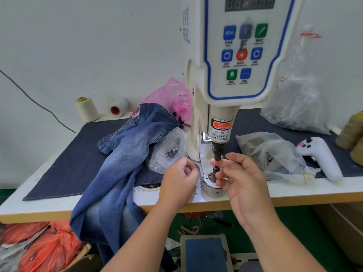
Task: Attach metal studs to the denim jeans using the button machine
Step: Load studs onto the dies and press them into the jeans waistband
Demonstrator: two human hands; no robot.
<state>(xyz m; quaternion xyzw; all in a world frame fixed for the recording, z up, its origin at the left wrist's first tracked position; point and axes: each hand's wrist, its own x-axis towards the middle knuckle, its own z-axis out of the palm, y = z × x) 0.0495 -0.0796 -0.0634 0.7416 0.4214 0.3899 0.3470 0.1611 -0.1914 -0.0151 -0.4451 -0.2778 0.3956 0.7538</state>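
At the near edge of the bench (294,195), seen from the head camera, both hands work at the button machine (231,79). The right hand (243,179) is raised beside the dark punch (218,152), its fingers (222,163) pressed close together at the shaft and reaching toward the round lower die (211,179), probably to seat a stud there before the press comes down; whether a stud is pinched between them cannot be told. The left hand (181,176) sits just left of the die with its fingers curled inward into a loose fist, seemingly keeping something small in the palm, though nothing shows.

No cloth lies under the punch yet. The denim jeans (117,163) are heaped to the left, draped over the bench edge and hanging toward the floor, within easy reach for the left hand to pull across. A clear bag of studs (169,150) rests against the jeans beside the machine column, and a second clear bag (275,154) lies to the right, both close for refilling.
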